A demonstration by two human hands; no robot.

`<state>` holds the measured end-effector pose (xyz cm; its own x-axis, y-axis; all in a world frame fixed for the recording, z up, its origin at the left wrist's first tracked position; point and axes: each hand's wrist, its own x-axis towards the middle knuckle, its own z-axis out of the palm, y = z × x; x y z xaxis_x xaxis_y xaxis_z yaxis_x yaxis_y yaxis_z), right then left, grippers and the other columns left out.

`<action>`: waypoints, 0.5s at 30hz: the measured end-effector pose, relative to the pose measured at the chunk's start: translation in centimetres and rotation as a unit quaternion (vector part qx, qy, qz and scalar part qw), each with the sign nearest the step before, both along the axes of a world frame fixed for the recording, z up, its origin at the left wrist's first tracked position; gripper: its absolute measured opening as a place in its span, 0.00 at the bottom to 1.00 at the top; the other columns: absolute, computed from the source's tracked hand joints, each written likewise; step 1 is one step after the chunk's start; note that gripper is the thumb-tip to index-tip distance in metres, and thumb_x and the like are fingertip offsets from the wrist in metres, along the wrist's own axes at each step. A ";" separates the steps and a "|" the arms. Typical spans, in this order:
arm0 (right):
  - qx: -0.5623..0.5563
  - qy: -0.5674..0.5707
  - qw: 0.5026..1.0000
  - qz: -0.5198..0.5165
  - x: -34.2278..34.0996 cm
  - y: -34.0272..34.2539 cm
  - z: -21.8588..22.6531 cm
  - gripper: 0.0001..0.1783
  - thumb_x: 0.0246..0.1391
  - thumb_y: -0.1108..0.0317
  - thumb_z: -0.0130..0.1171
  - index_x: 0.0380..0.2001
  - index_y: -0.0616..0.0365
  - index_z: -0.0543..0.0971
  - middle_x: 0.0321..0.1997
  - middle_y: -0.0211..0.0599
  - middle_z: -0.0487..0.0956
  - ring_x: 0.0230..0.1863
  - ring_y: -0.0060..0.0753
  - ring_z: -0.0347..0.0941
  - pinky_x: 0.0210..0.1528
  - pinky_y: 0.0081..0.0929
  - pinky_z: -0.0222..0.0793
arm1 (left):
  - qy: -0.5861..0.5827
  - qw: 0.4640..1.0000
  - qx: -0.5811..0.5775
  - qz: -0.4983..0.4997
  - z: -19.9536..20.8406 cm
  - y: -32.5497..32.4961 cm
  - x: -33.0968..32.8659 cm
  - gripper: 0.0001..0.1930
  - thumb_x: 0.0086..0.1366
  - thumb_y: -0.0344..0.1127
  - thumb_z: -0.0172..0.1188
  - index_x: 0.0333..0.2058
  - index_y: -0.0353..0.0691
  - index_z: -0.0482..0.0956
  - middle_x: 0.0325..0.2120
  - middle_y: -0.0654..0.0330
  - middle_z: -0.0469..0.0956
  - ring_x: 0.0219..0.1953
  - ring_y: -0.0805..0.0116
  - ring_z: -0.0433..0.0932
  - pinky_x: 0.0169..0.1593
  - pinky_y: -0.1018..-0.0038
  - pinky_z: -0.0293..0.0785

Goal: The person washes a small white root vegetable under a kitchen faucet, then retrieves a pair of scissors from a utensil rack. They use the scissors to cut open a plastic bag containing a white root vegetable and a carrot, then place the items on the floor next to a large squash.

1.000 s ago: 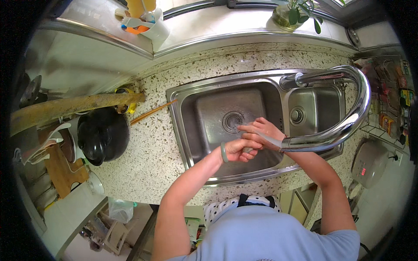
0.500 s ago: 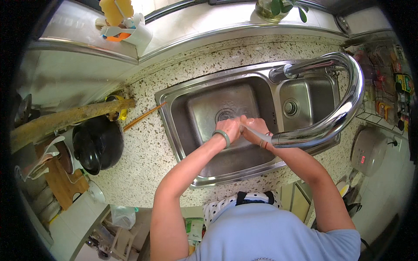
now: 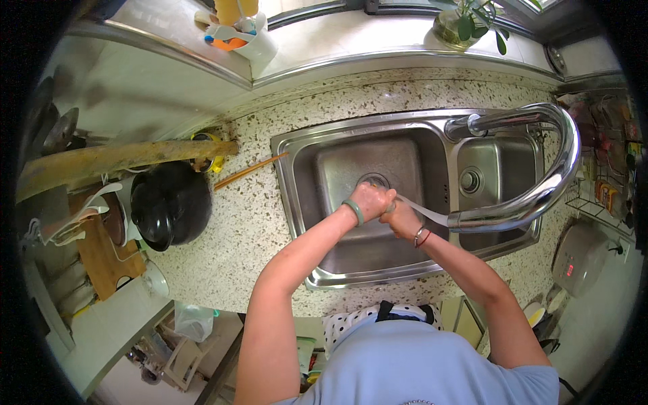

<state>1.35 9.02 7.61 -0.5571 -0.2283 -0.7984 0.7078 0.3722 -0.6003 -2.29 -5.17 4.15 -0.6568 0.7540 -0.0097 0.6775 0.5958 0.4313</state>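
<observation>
Over the large basin of the steel sink (image 3: 351,264), my left hand (image 3: 370,197) and my right hand (image 3: 403,218) are closed and pressed against each other. A stream of water (image 3: 422,209) from the curved chrome faucet (image 3: 563,172) runs onto the place where they meet. The left wrist wears a green bangle (image 3: 354,212), the right a thin red bracelet (image 3: 422,237). Whether anything small lies between the fingers is hidden. Just beyond the left hand, the basin drain (image 3: 373,180) is partly covered.
Chopsticks (image 3: 250,170) lean on the sink's left rim. Left of them on the speckled counter (image 3: 229,253) stands a black pot (image 3: 177,206), with a long wooden stick (image 3: 128,160) behind it. A plant in a glass jar (image 3: 453,31) stands on the sill.
The view has shifted, so the scene sits further right. My hands remain together under the water, and the right hand has turned and drawn slightly back from the faucet's mouth.
</observation>
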 end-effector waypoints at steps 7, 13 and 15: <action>-0.162 -0.171 0.953 -0.191 0.7 -0.5 1.0 0.06 0.44 0.74 0.55 0.23 0.57 0.68 0.14 0.23 0.60 0.11 0.14 0.53 0.11 0.19 0.44 | 0.063 0.997 0.037 -0.002 0.8 -0.7 -0.4 0.06 0.51 0.37 0.54 0.25 0.45 0.67 0.15 0.63 0.72 0.20 0.64 0.76 0.25 0.68 0.70; -0.131 -0.076 0.983 -0.098 -0.4 2.3 2.1 0.16 0.49 0.60 0.59 0.37 0.57 0.70 0.22 0.27 0.70 0.17 0.18 0.64 0.16 0.17 0.61 | -0.207 0.939 0.033 0.272 2.1 0.9 2.2 0.10 0.52 0.41 0.56 0.26 0.42 0.70 0.21 0.57 0.76 0.27 0.56 0.77 0.31 0.66 0.71; -0.131 -0.017 0.985 -0.110 -1.7 3.7 5.8 0.20 0.51 0.53 0.57 0.41 0.55 0.71 0.32 0.31 0.75 0.24 0.24 0.73 0.21 0.19 0.70 | -0.350 0.851 0.047 0.389 1.7 1.4 3.3 0.17 0.52 0.46 0.61 0.30 0.37 0.72 0.24 0.52 0.77 0.27 0.55 0.77 0.34 0.64 0.71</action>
